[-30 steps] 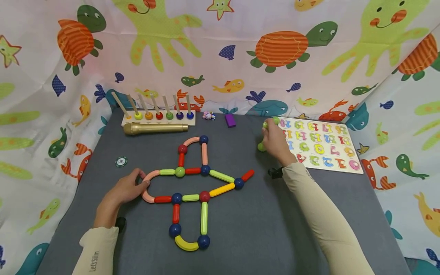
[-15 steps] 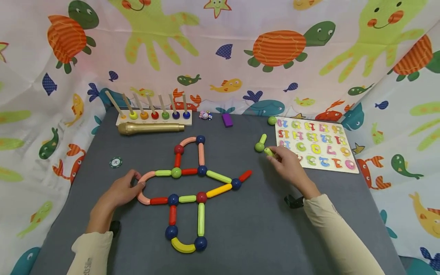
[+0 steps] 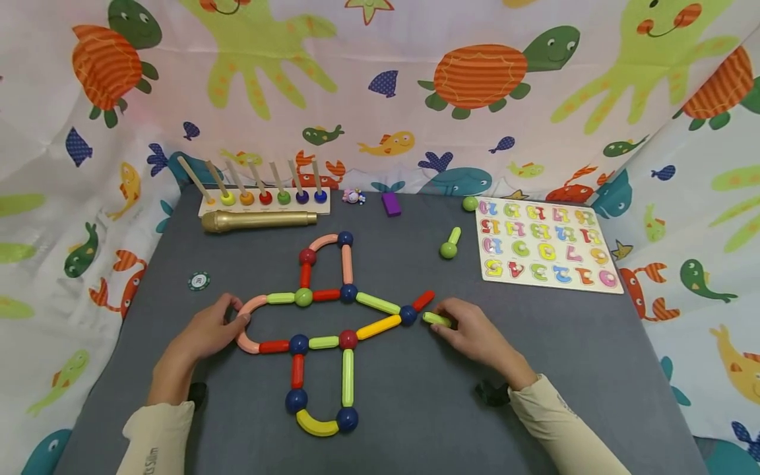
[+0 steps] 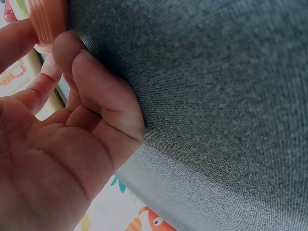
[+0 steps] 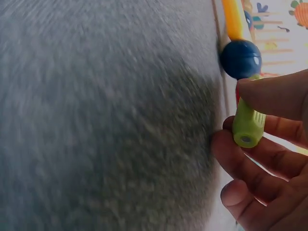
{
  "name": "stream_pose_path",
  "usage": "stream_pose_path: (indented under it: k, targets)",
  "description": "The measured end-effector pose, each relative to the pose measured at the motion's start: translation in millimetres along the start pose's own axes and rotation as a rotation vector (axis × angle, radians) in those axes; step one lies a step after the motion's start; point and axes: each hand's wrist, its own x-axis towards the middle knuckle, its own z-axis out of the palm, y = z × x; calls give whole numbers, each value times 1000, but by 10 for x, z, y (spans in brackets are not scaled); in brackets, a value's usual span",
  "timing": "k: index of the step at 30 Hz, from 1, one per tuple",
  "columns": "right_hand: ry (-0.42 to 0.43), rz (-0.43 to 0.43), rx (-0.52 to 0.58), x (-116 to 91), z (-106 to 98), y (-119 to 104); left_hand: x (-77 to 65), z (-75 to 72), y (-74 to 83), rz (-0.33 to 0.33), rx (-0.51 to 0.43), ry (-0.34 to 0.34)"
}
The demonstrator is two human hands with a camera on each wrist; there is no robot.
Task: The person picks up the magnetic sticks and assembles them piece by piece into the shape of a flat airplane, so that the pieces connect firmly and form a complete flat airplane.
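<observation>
A flat figure of magnetic sticks and balls lies on the grey table (image 3: 415,409). My left hand (image 3: 209,330) pinches the pink curved stick (image 3: 243,341) at the figure's left end; the left wrist view shows thumb and finger at this curved stick (image 4: 49,21). Between thumb and fingers of my right hand (image 3: 475,333) is a short light green stick (image 3: 436,319), its near end facing the camera in the right wrist view. The stick's far end is close by the dark blue ball (image 3: 408,315), from which a red stick (image 3: 424,301) and a yellow stick (image 3: 380,327) branch.
Behind the right hand lie a green ball with a stick (image 3: 448,250) and a loose green ball (image 3: 470,204), beside a number puzzle board (image 3: 552,282). A peg stacker (image 3: 264,204), gold microphone (image 3: 261,221), purple block (image 3: 391,204) and poker chip (image 3: 198,281) lie further left.
My right hand has taken a light green stick from the green pieces near the board and brought it down and left to the figure's right tip. The left hand stays in place.
</observation>
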Motion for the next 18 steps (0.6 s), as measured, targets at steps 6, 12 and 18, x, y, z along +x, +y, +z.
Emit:
stream_pose_path:
  k: [6, 12, 18]
  targets:
    - [-6, -15, -54, 63, 93, -54, -15, -15, 20, -14, -5, 0]
    - [10, -23, -84, 67, 122, -65, -23, -15, 36, -3, -12, -2]
    - [10, -22, -79, 53, 118, -61, -26, 9, 22, 9, -9, 9]
